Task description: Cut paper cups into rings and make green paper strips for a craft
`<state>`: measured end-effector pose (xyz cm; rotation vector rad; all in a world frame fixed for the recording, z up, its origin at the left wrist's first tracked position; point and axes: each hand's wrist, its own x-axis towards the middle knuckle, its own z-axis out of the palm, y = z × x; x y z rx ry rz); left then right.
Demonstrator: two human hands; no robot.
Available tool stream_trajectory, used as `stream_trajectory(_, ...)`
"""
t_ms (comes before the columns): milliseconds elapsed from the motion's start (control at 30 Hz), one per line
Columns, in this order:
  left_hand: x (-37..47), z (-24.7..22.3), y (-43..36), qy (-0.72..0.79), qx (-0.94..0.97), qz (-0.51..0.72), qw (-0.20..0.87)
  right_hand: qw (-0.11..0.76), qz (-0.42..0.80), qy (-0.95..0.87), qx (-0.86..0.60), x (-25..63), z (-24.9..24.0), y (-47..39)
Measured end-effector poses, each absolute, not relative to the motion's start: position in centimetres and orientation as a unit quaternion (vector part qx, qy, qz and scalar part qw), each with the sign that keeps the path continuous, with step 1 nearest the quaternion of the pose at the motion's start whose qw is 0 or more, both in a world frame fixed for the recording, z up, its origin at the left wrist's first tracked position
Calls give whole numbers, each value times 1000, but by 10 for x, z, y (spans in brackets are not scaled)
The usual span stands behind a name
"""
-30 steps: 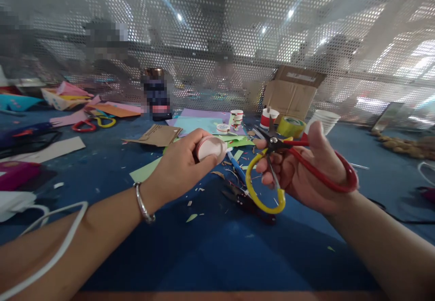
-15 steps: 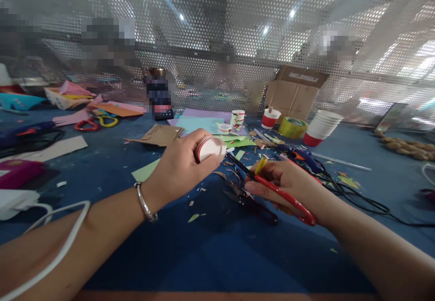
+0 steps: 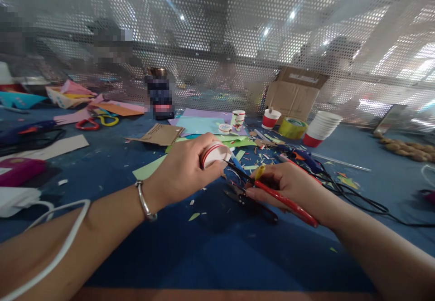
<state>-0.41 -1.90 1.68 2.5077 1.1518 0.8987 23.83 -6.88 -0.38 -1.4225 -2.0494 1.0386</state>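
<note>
My left hand (image 3: pixel 185 167) is closed around a small white paper cup piece (image 3: pixel 216 154) with red stripes at its rim, tilted with its inside partly showing. My right hand (image 3: pixel 282 185) grips red-handled scissors (image 3: pixel 283 201), and their dark blades reach to the cup's edge by my left thumb. A yellow piece (image 3: pixel 260 171) shows at my right fingers; I cannot tell if it belongs to the scissors. Below the blades, a second, dark pair of scissors (image 3: pixel 253 203) lies on the blue table (image 3: pixel 217 255) among paper scraps.
Beyond my hands are coloured paper sheets (image 3: pixel 197 124), a decorated cup (image 3: pixel 238 119), a red-and-white cup (image 3: pixel 271 118), yellow tape (image 3: pixel 292 128) and stacked cups (image 3: pixel 319 128). A glue gun (image 3: pixel 307 159) with a black cord lies right. Folded cardboard (image 3: pixel 158 134) lies left; a perforated screen (image 3: pixel 217 33) stands behind.
My left hand has turned the cup piece and brought it slightly right and down, so its red stripes face me more. The scissor blades remain at its edge.
</note>
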Motion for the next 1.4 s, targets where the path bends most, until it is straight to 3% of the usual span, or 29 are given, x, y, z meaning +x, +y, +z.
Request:
stream_trajectory(300,-9,20,-17,368,873,287,142,176,312,-781,-512,238,0,-71)
stream_trajectory(567,-17,20,-3,347,778,258,455,152,265,-814,-494,237,4,-76)
stream_trajectory(733,-14,16,-1,354,683,256,585,160,242,-828,-480,240,3,-75)
stream_trajectory(1100,-12,7,1,354,735,309,488,177,105,-830,-518,240,9,-75)
stream_trajectory(1400,-4,11,-5,380,665,338,547,212,54,-805,-552,237,6,-80)
